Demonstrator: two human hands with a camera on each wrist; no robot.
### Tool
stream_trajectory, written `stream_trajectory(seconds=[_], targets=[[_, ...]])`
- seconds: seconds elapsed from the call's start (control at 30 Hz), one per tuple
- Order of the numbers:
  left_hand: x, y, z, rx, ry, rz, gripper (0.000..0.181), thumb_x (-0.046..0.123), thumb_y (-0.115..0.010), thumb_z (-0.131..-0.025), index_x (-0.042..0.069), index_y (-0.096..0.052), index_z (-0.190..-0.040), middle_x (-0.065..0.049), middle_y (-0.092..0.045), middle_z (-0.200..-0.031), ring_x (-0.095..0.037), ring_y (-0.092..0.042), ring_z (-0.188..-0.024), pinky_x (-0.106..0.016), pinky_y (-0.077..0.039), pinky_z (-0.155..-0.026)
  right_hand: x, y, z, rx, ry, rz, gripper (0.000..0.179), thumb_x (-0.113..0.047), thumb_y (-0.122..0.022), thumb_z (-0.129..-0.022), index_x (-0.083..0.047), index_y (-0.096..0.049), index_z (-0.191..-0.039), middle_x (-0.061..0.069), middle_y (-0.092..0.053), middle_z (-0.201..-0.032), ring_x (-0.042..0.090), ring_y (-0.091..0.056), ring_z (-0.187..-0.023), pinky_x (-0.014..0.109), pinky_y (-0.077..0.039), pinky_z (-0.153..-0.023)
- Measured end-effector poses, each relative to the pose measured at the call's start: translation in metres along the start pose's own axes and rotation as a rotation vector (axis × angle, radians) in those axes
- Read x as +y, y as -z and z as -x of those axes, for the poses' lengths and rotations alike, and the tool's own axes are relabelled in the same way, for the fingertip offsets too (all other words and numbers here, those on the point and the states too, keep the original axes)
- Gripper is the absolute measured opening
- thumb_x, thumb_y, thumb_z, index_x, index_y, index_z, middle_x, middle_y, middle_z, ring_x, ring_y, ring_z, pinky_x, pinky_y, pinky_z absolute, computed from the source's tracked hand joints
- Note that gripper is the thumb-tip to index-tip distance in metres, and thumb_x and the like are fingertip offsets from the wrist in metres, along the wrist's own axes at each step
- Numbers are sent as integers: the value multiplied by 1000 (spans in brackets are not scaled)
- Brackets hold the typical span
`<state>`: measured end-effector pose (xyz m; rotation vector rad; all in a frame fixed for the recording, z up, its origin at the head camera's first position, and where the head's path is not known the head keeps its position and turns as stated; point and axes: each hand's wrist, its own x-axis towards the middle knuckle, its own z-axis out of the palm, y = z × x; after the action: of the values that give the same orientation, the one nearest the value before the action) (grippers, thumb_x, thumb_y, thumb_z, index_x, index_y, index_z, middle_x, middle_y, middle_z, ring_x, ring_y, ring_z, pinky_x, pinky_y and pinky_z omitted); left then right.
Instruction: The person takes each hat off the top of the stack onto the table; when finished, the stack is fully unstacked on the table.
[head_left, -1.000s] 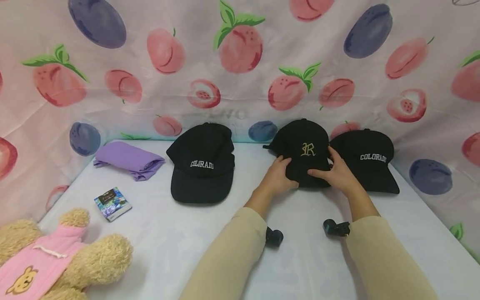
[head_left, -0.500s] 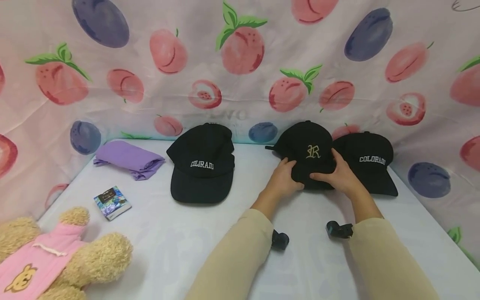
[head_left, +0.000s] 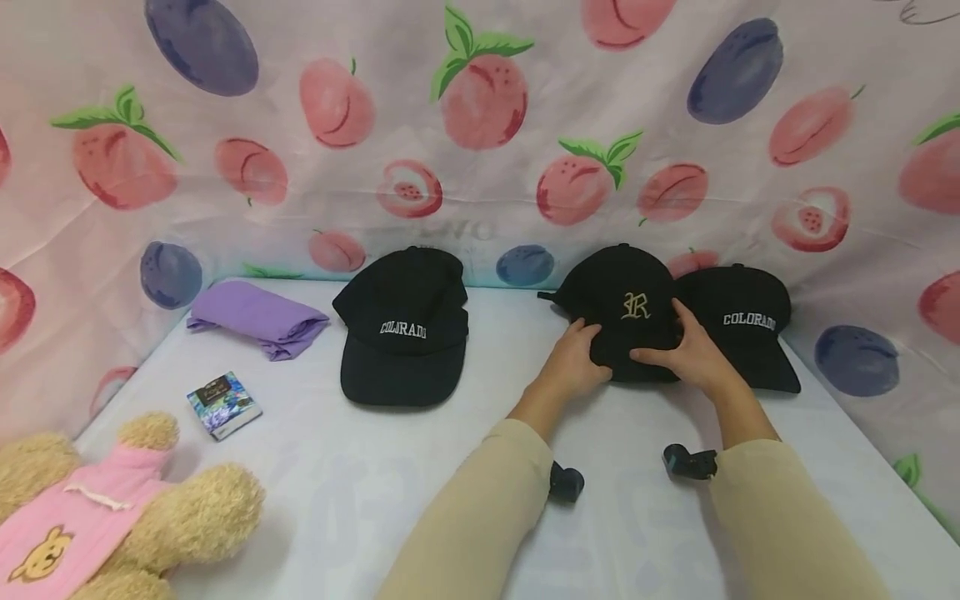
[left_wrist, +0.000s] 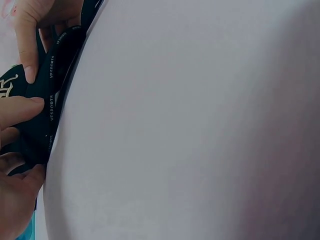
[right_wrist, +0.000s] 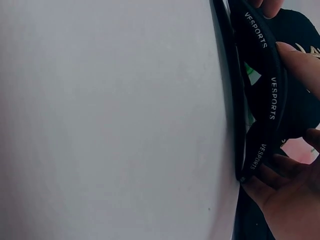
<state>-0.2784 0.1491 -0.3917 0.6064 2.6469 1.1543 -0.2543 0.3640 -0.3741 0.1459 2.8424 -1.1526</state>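
A black baseball cap (head_left: 611, 287) with a gold letter R on its front sits at the back right, its brim toward me. My left hand (head_left: 572, 364) grips the cap's left side low by the brim. On the other side my right hand (head_left: 693, 354) holds it, thumb across the front and fingers around the edge. In the right wrist view, the cap's inner sweatband (right_wrist: 273, 97) shows white lettering. Directly to the right, a second black cap (head_left: 750, 333) marked COLORADO stands partly behind the held cap and my right hand.
Another black COLORADO cap (head_left: 401, 367) lies left of centre. A folded purple cloth (head_left: 251, 317) and a small patterned box (head_left: 224, 406) are farther left. A teddy bear (head_left: 198, 512) in pink lies front left. Fruit-print fabric (head_left: 480, 183) hangs behind the white table (head_left: 337, 508).
Both hands have shifted the cap with the R a little to the right, so it overlaps more of the right COLORADO cap. The other things have stayed put.
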Motion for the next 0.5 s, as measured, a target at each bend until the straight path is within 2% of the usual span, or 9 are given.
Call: stream_trajectory(seconds=[0.27,0.5], targets=[[1,-2,-2,3,-12,28,69,12,-70,-92,12,-46,-156,-9,-29,-170,-24,-36,-154,-32,-34,-123,0,2,1,9,-6,-23,128,-43,-81,-88,-12,16,-165,33,-2,-169,53,-12,-155,71,-24,-118],[1,-5,2,-37,-5,59,70,22,-70,-94,14,-43,-158,-7,-24,-172,-23,-31,-156,-33,-31,-124,2,2,4,5,-19,-17,127,-43,-81,-88,-12,15,-165,35,-5,-168,53,-13,-155,72,-25,-118]])
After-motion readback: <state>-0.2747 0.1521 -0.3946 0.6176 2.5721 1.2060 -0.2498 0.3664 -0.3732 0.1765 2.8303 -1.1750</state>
